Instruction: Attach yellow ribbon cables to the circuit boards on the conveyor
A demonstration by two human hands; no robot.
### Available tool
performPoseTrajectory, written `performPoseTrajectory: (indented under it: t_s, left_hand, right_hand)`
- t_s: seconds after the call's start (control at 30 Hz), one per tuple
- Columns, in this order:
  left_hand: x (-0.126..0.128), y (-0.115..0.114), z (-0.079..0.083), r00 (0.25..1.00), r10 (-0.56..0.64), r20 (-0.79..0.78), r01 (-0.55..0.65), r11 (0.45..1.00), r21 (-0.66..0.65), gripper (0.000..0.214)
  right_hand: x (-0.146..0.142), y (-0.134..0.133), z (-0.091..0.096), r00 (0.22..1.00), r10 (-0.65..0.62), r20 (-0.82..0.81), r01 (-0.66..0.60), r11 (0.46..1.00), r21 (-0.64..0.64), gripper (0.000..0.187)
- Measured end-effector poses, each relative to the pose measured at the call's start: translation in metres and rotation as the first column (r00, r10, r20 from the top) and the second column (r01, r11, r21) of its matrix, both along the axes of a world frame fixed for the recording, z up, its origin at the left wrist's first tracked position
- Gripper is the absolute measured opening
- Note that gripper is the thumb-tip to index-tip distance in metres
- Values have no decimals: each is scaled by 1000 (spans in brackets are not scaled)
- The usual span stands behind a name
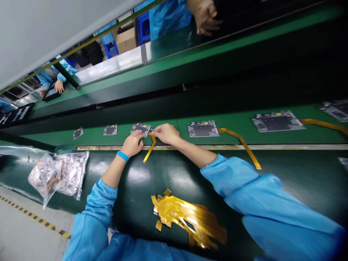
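Observation:
My left hand (132, 143), a blue band on its wrist, rests at the near edge of a circuit board (141, 128), fingers bent and holding it. My right hand (167, 134) is closed on a thin grey tool that looks like tweezers (154, 130), its tip at the board's right edge. From that same edge a gold flex cable (150, 149) hangs toward me over the pale strip. To the right lies another board (203, 129) with a flex cable (240, 139) attached. A pile of loose flex cables (187, 217) lies on the bench before me.
Smaller-looking boards (110, 129) lie leftward on the green belt (174, 125); another board (278, 121) with its cable is at right. Clear plastic bags (61, 174) sit on the bench's left. Across the line are a co-worker's hand (205, 16) and another person's hands (59, 86).

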State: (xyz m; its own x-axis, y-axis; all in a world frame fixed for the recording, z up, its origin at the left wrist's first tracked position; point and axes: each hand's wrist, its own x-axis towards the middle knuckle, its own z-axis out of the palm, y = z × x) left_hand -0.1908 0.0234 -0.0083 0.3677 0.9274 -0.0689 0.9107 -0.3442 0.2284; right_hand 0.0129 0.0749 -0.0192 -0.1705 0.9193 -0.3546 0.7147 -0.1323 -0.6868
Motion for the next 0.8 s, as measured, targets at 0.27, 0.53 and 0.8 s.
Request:
performPoseTrajectory:
  t_s: [0.27, 0.53, 0.8]
  left_hand:
    - [1, -1, -4, 999, -44, 24, 44, 999, 11, 36]
    - [4, 0, -9, 997, -69, 19, 69, 997, 17, 38]
    - [13, -3, -9, 994, -102, -45, 104, 993, 62, 38]
  right_hand:
    - [5, 4, -2, 998, 18, 55, -17, 1000, -12, 18]
    - [7, 14, -4, 997, 63, 49, -62, 998, -32, 18]
    - [10, 20, -6, 995, 79, 62, -76, 996, -49, 18]
